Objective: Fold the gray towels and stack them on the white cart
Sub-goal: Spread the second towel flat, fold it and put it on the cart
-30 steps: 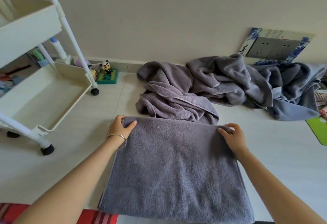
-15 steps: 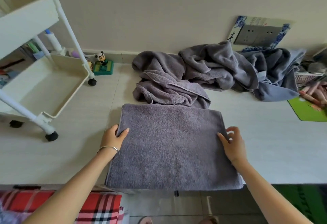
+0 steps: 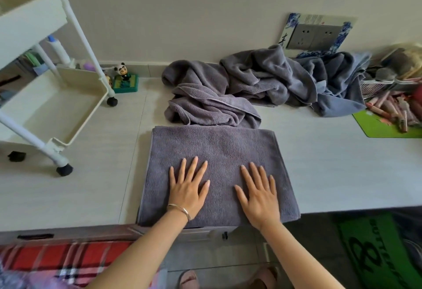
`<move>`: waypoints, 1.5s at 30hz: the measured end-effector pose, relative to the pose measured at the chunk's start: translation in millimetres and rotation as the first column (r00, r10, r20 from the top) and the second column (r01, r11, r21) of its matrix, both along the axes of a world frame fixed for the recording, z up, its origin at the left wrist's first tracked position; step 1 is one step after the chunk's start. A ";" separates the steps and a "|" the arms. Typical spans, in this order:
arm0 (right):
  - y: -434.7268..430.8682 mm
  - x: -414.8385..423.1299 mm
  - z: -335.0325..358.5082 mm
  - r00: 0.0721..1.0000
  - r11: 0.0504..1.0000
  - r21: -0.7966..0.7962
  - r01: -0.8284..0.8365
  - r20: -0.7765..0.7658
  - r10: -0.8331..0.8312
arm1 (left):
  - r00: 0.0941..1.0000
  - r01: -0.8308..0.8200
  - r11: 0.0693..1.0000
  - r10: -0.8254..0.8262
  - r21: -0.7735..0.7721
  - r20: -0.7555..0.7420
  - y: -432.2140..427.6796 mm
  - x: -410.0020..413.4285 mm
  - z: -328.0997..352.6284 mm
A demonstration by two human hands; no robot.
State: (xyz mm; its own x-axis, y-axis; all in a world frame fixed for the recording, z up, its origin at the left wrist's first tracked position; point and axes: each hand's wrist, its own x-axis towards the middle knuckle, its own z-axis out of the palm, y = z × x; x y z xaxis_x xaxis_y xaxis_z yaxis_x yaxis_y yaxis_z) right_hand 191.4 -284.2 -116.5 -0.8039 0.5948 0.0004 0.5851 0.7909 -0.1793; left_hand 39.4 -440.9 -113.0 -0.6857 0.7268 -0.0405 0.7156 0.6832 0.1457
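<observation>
Your left hand [image 3: 188,188]: flat, palm down, fingers straight and spread, pressing on the folded gray towel [image 3: 217,147]. Your right hand [image 3: 259,195]: likewise flat and spread, just beside it on the same towel. Towel: neat rectangle at the near edge of the desk [image 3: 331,174]. Heap of unfolded gray towels [image 3: 251,87]: touching its far edge. White cart [image 3: 57,110]: at your left, apart from the towel. Panda figurine [image 3: 124,76]: near the cart's far wheel.

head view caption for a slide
Left hand and right hand rest flat on a folded gray towel, crumpled towels behind it, white cart to the left.
</observation>
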 end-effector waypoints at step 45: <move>-107.4 -120.1 89.0 0.967 0.637 -0.746 -0.197 -0.255 0.001 | 0.141 -0.872 0.438 -0.203 0.219 0.969 -62.9 -44.4 42.1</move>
State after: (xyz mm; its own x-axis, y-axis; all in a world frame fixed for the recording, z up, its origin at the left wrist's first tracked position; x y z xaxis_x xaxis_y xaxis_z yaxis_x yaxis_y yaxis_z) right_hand 71.2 -391.6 -27.5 -0.8944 0.3783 -0.2386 0.3812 0.3656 -0.8491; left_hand -5.0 -503.8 -70.9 -0.7115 0.4934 -0.5004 -0.5629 0.0262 0.8261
